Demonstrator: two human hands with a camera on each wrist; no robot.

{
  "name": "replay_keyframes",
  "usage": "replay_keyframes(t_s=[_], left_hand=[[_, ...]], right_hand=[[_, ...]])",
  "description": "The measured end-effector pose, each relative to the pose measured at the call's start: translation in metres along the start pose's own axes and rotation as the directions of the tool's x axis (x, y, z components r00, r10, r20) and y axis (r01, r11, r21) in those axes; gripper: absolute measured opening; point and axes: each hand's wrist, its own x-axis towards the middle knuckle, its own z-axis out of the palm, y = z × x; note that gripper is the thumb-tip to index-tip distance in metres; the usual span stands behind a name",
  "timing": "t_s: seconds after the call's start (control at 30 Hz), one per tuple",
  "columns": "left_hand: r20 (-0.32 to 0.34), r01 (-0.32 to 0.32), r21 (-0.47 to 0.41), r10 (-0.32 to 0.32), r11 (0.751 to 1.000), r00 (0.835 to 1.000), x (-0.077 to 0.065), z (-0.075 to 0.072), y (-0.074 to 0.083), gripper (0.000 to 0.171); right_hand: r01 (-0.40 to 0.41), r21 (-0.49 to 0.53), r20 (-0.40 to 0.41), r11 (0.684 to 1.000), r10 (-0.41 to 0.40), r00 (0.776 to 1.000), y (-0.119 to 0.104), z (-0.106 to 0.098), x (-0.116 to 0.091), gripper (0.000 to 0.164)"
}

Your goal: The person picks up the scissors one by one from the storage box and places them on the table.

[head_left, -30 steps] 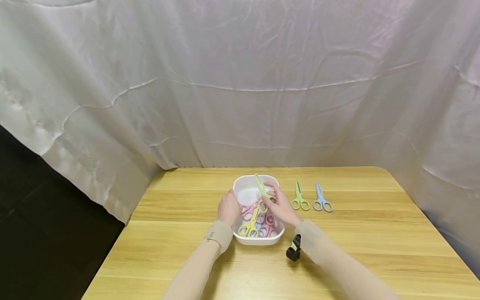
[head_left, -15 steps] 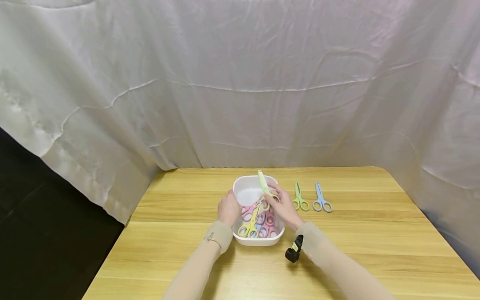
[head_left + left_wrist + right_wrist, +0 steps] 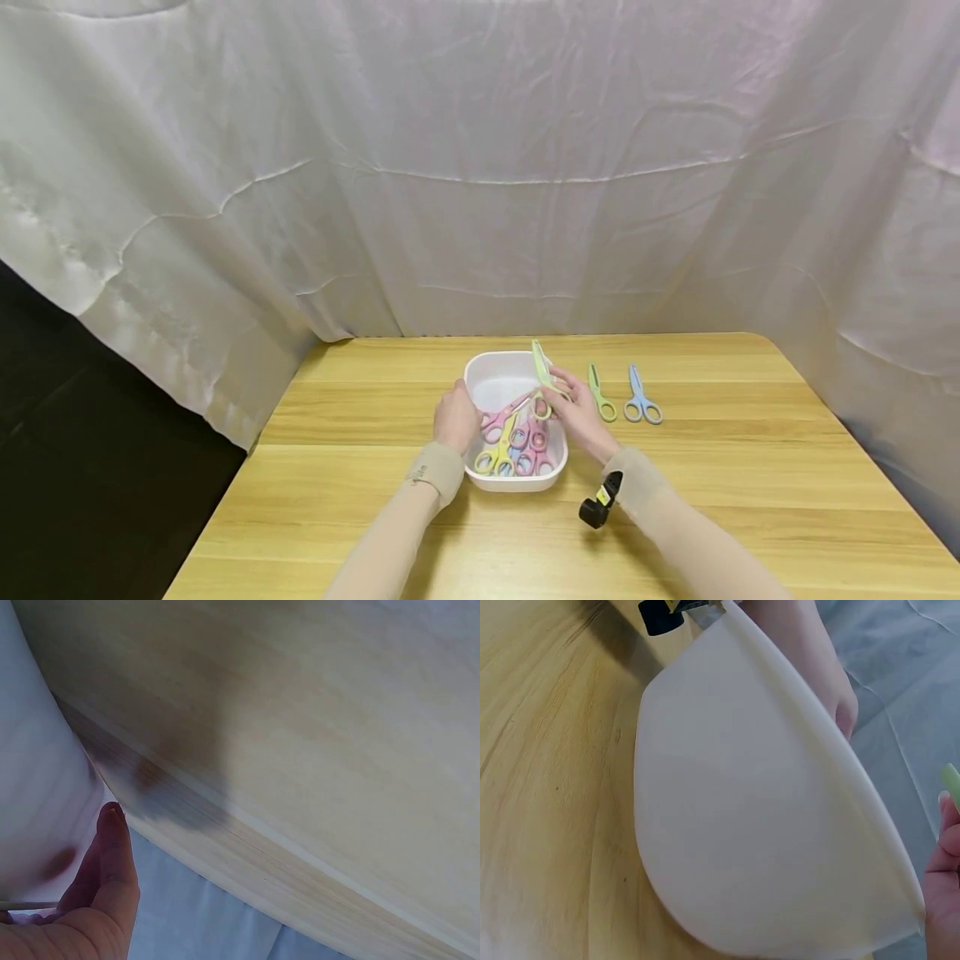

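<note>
A white plastic bin (image 3: 517,484) stands on the wooden table, with yellow scissors (image 3: 506,448) and several pink scissors (image 3: 492,429) lying inside. My left hand (image 3: 456,419) grips its left rim; in the left wrist view the thumb of that hand (image 3: 112,877) lies against the bin's outer wall. Over the bin's right side, my right hand (image 3: 581,417) holds light green scissors (image 3: 541,364), blades pointing up and away. In the right wrist view only a green tip (image 3: 951,784) of them shows, beside the bin's wall (image 3: 757,795).
Right of the bin lie another pair of green scissors (image 3: 606,410), partly behind my right hand, and blue scissors (image 3: 636,387), both with blades pointing away. A black camera mount (image 3: 596,510) hangs from my right wrist. A grey curtain (image 3: 480,250) borders the table's far edge.
My right hand has moved slightly right with the green scissors, from over the bin's middle to its right rim. My left hand has stayed on the left rim.
</note>
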Motion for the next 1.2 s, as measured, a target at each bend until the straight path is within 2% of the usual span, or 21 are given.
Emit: replay_keyframes(t_s=[0.2, 0.4, 0.73, 1.2], left_hand=[[-0.004, -0.01, -0.005, 0.01, 1.0, 1.0, 0.0, 0.001, -0.001, 0.068], [-0.004, -0.006, -0.007, 0.006, 1.0, 1.0, 0.001, 0.002, -0.003, 0.071], [0.008, 0.011, -0.02, -0.01, 1.0, 1.0, 0.002, 0.003, -0.003, 0.073], [0.023, 0.013, -0.035, -0.012, 0.999, 1.0, 0.003, 0.002, -0.002, 0.072]], right_hand=[[-0.016, 0.14, -0.004, 0.99, 0.017, 1.0, 0.006, -0.015, -0.003, 0.053], [-0.024, 0.193, -0.016, 0.981, 0.028, 0.999, 0.008, -0.03, -0.007, 0.054], [-0.037, 0.201, -0.017, 0.979, 0.041, 0.999, 0.015, -0.06, -0.013, 0.058], [-0.056, 0.112, -0.062, 0.992, 0.064, 0.996, 0.023, -0.106, -0.021, 0.063]])
